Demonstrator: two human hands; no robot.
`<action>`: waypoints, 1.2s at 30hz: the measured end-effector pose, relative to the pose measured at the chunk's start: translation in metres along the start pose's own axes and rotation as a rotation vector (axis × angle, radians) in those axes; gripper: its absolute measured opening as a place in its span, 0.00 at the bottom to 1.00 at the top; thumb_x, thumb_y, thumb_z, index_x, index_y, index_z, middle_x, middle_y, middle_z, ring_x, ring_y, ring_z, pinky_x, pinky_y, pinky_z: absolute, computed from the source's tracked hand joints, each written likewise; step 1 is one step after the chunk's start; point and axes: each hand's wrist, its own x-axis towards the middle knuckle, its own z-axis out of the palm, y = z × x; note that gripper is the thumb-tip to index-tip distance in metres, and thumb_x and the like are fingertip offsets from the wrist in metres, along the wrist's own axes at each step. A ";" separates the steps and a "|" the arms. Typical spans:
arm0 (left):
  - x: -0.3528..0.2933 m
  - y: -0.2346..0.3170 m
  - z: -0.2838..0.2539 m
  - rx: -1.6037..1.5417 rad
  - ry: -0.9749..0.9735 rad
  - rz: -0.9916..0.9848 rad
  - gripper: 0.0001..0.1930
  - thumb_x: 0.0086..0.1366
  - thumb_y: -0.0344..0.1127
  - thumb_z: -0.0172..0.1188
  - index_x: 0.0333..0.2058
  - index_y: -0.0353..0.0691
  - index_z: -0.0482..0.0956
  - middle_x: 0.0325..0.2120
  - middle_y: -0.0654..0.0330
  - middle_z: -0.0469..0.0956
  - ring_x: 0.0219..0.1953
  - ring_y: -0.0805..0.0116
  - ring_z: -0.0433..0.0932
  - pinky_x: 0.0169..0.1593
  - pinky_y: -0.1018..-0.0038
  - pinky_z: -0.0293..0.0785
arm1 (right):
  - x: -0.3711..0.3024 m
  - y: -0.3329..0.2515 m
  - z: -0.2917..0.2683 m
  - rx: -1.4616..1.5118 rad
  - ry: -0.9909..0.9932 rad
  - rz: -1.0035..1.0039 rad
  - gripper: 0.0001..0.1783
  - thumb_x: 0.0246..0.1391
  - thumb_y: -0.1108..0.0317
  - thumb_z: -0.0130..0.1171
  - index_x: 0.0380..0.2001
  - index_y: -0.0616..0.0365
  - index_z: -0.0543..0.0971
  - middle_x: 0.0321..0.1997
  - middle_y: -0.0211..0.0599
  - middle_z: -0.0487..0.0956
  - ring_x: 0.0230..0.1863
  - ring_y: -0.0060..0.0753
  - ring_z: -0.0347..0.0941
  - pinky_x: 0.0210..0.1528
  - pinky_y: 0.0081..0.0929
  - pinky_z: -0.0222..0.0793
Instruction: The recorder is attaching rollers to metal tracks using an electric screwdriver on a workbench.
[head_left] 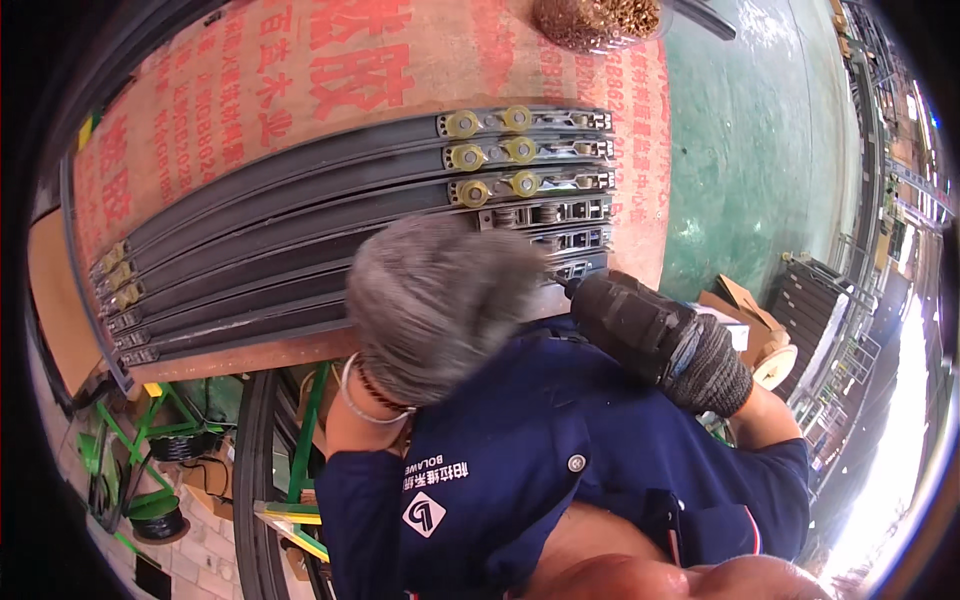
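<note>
Dark grey metal rails [300, 178] lie side by side across the workbench. The far ones carry yellow roller wheels [520, 150] at their right ends, while nearer ones have dark rollers [546, 214]. My left hand [435, 295], in a grey knit glove, is over the nearer rails with its fingertips close to their right ends. Motion blurs those fingers, so whether they hold anything is unclear. In a dark glove, my right hand [712, 368] is closed around a black power drill [630, 318]. Its bit points left at the nearest rail's end fitting [574, 270].
The bench is topped by a reddish printed board [240, 110]. A clear tub of brass-coloured screws [600, 22] stands at its far edge. Cardboard [745, 305] and a spool [775, 367] are at the right. Green metal stands [165, 440] are below left.
</note>
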 end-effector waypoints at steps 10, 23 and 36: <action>-0.069 0.006 0.035 0.159 -0.049 -0.138 0.05 0.48 0.32 0.62 0.26 0.40 0.78 0.20 0.58 0.76 0.22 0.63 0.75 0.26 0.71 0.70 | -0.020 0.006 0.007 0.070 0.225 -0.175 0.24 0.48 0.65 0.49 0.51 0.53 0.68 0.51 0.37 0.70 0.50 0.33 0.67 0.53 0.25 0.60; -0.087 0.044 0.104 -0.012 -0.326 -0.063 0.10 0.54 0.38 0.55 0.34 0.41 0.72 0.26 0.55 0.74 0.28 0.57 0.74 0.33 0.65 0.69 | -0.055 0.049 0.034 0.013 0.203 -0.246 0.28 0.37 0.58 0.60 0.45 0.53 0.73 0.40 0.36 0.76 0.39 0.37 0.74 0.43 0.28 0.69; -0.117 0.033 0.081 0.300 -0.059 -0.348 0.06 0.55 0.33 0.55 0.30 0.38 0.76 0.28 0.53 0.77 0.30 0.53 0.76 0.35 0.67 0.72 | -0.071 0.075 0.057 -0.151 0.557 -0.171 0.27 0.38 0.55 0.57 0.44 0.55 0.72 0.40 0.39 0.76 0.38 0.42 0.74 0.41 0.34 0.68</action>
